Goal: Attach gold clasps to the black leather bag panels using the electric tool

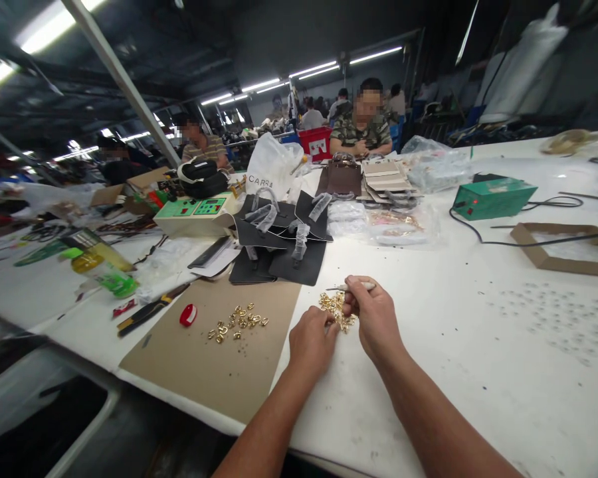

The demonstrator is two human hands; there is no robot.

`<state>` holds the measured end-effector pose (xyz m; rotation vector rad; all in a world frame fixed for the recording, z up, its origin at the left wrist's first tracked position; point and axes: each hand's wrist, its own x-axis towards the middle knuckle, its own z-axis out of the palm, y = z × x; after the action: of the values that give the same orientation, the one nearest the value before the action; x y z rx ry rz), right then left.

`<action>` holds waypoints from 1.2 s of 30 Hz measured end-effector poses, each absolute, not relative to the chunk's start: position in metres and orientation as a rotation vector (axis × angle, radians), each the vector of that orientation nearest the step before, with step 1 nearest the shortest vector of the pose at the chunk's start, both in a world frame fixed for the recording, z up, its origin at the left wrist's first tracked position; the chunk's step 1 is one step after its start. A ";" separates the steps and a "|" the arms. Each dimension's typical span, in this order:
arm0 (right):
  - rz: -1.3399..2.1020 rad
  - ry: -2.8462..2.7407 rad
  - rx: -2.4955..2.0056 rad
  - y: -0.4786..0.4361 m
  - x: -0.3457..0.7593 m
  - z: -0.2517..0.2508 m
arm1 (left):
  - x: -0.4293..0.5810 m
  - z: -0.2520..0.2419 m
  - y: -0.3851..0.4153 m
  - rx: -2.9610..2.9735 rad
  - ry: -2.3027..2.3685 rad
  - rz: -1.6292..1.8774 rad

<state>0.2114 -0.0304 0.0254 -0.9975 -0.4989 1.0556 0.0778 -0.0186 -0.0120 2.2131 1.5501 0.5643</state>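
Observation:
My right hand (379, 318) is closed around a slim, pale-handled pointed tool (349, 287), its thin tip directed left. Beside it, my left hand (313, 342) is curled with the fingertips pressed together at the edge of a heap of small gold metal fittings (331, 303). What those left fingers hold, if anything, is hidden. The heap lies on the white table (349, 398), partly covered by both hands. Further left, a second scatter of gold fittings (239, 321) rests on a brown board (179, 358), with a small red round object (188, 315) close by.
Black leather pieces with wrapped handles (299, 262) lie ahead. A green box with a cable (496, 198) and a cardboard tray (553, 255) stand right. Left are a yellow-black cutter-like tool (152, 310) and bottles (104, 273). A person (361, 133) sits across the table.

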 end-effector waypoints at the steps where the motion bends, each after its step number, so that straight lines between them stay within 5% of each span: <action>1: 1.058 -0.509 -1.005 -0.030 0.210 0.023 | 0.074 -0.012 -0.020 2.192 1.537 0.577; 10: 1.103 -0.668 -1.086 -0.034 0.193 0.007 | 0.027 -0.007 -0.037 1.850 1.488 0.781; 21: 1.170 -0.955 -1.135 -0.058 0.156 0.008 | -0.004 0.003 -0.062 0.539 0.871 1.098; 36: 1.234 -1.026 -1.178 -0.060 0.144 0.005 | 0.002 -0.001 -0.073 1.164 1.221 1.209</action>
<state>0.1440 -0.0603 0.0046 -1.1778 -1.0256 1.2338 0.0024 -0.0730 -0.0006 1.1641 1.2212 1.2095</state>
